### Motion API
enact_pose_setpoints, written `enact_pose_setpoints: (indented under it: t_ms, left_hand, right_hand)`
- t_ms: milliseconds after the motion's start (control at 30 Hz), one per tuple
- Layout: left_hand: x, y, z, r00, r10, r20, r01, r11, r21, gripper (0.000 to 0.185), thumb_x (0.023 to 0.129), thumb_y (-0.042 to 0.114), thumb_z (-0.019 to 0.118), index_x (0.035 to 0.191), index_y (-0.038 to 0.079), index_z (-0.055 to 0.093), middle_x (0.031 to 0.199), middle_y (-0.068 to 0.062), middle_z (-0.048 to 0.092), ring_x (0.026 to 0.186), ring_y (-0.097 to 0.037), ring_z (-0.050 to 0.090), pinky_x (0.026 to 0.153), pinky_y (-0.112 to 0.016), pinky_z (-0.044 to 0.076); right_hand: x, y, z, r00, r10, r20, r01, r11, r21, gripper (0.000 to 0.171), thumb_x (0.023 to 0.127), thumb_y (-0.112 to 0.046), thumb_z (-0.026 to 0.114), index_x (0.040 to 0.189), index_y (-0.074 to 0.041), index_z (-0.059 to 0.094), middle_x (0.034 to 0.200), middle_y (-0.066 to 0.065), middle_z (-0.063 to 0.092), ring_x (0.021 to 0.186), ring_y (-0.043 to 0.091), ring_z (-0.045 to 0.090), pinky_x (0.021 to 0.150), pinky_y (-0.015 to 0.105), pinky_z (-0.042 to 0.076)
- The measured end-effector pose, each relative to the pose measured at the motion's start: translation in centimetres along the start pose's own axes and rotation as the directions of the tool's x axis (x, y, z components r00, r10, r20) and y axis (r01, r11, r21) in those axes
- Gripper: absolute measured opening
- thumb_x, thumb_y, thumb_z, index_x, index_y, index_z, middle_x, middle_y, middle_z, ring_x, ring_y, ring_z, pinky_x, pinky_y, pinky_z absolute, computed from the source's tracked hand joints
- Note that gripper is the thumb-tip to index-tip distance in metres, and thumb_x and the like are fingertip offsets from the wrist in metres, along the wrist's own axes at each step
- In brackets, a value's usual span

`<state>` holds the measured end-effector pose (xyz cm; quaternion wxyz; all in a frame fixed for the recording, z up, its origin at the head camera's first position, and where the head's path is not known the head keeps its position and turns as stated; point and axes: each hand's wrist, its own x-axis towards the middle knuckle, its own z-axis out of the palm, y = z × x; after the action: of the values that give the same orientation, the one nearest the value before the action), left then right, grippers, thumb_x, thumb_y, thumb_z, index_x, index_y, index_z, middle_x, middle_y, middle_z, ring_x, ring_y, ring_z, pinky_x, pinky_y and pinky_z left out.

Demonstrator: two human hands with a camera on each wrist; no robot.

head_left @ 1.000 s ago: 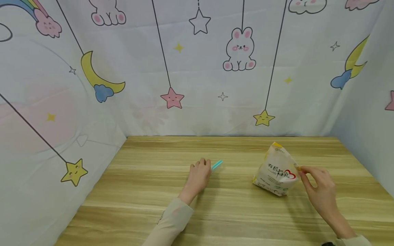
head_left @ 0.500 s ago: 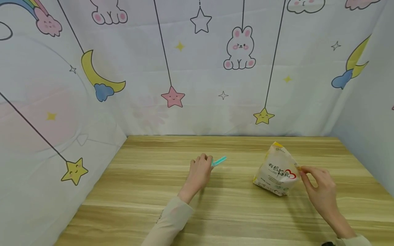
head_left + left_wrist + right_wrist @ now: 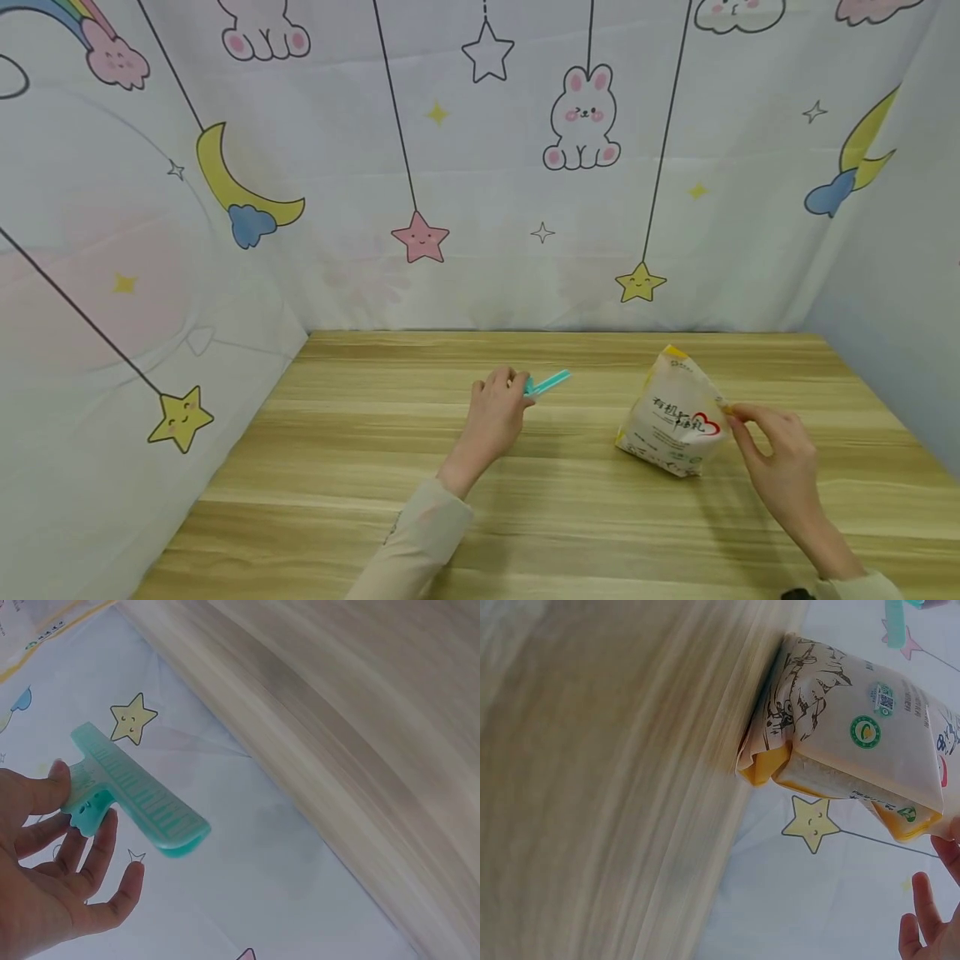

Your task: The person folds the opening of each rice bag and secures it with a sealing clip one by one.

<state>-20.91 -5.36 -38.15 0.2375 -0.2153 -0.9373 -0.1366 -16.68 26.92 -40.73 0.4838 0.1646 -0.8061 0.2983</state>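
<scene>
Teal clip [image 3: 548,383] up off the counter [image 3: 570,517], pinched at its handle end by the left hand [image 3: 497,410], and its long ribbed bar pokes out to the right and a touch toward the far side, tilted upward. From the left wrist view the clip [image 3: 129,792] sits between the thumb on top and the curled fingers [image 3: 97,847] beneath, and its two long bars lie together. Over on the right stands the white rice bag [image 3: 672,412] with yellow corners and black lettering, resting on the counter, leaning a little, well apart from the clip. The right hand [image 3: 772,462] is at the bag's right upper corner, thumb and forefinger nipping the edge of the packaging, the other fingers loosely bent behind. The right wrist view shows the bag [image 3: 855,742] side-on with a green round mark on its face, its bottom edge on the wood, fingertips [image 3: 922,915] showing at the frame's corner. Behind it all hangs a pale curtain [image 3: 480,167] printed with stars, moons and rabbits, closing in the far side and both flanks.
</scene>
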Motion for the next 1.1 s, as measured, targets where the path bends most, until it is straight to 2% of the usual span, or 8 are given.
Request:
enact_pose_setpoints:
  t_ms: [100, 300, 467, 600, 867, 1100]
  left_hand:
    - [0.1, 0.1, -0.1, 1.0, 0.005, -0.021, -0.005, 1.0, -0.009, 0.029, 0.084, 0.021, 0.06, 0.108, 0.006, 0.059, 0.09, -0.006, 0.054, 0.078, -0.018, 0.053, 0.062, -0.027, 0.034]
    - [0.1, 0.2, -0.3, 1.0, 0.011, -0.02, -0.011, 1.0, -0.019, 0.034, 0.084, 0.022, 0.059, 0.113, 0.004, 0.057, 0.09, -0.006, 0.053, 0.075, -0.018, 0.052, 0.06, -0.025, 0.033]
    - [0.3, 0.4, -0.4, 0.999, 0.019, -0.039, -0.021, 0.999, -0.045, 0.033, 0.083, 0.023, 0.06, 0.11, 0.005, 0.057, 0.09, -0.007, 0.053, 0.074, -0.018, 0.052, 0.062, -0.025, 0.035]
    - [0.5, 0.6, -0.6, 0.997, 0.035, -0.07, -0.04, 0.997, -0.066, 0.032, 0.082, 0.022, 0.061, 0.109, 0.006, 0.057, 0.091, -0.006, 0.053, 0.076, -0.018, 0.054, 0.063, -0.025, 0.034]
    - [1.1, 1.2, -1.3, 0.992, 0.069, -0.107, -0.078, 0.994, -0.076, 0.029, 0.083, 0.021, 0.06, 0.11, 0.011, 0.057, 0.094, -0.004, 0.054, 0.082, -0.018, 0.055, 0.07, -0.031, 0.041]
    - [1.7, 1.8, -1.7, 0.984, 0.107, -0.144, -0.115, 0.992, -0.047, 0.027, 0.083, 0.02, 0.061, 0.108, 0.013, 0.057, 0.099, -0.004, 0.055, 0.091, -0.02, 0.056, 0.07, -0.033, 0.043]
  right_hand:
    - [-0.1, 0.1, 0.1, 1.0, 0.002, -0.004, -0.002, 1.0, 0.001, 0.023, 0.064, 0.017, 0.067, 0.083, 0.004, 0.065, 0.074, 0.019, 0.062, 0.092, -0.018, 0.036, 0.081, 0.006, 0.028]
    - [0.0, 0.1, 0.2, 1.0, -0.005, -0.025, 0.005, 1.0, 0.012, 0.018, 0.068, 0.013, 0.066, 0.084, 0.005, 0.065, 0.075, 0.019, 0.063, 0.093, -0.018, 0.037, 0.083, 0.005, 0.028]
    - [0.0, 0.0, 0.1, 1.0, 0.016, 0.004, -0.016, 1.0, 0.001, 0.019, 0.066, 0.015, 0.065, 0.082, 0.006, 0.064, 0.074, 0.022, 0.062, 0.093, -0.02, 0.035, 0.082, 0.005, 0.028]
    - [0.0, 0.0, -0.1, 0.999, 0.038, 0.037, -0.038, 0.999, -0.007, 0.018, 0.067, 0.015, 0.064, 0.083, 0.006, 0.064, 0.075, 0.022, 0.062, 0.091, -0.02, 0.034, 0.081, 0.005, 0.027]
    - [0.1, 0.0, 0.0, 1.0, 0.009, 0.009, -0.009, 1.0, -0.005, 0.019, 0.067, 0.015, 0.066, 0.083, 0.005, 0.065, 0.074, 0.02, 0.063, 0.088, -0.017, 0.037, 0.079, 0.007, 0.028]
    - [0.0, 0.0, 0.0, 1.0, 0.002, -0.003, -0.002, 1.0, 0.008, 0.019, 0.067, 0.014, 0.066, 0.084, 0.004, 0.065, 0.075, 0.02, 0.063, 0.09, -0.018, 0.037, 0.081, 0.006, 0.028]
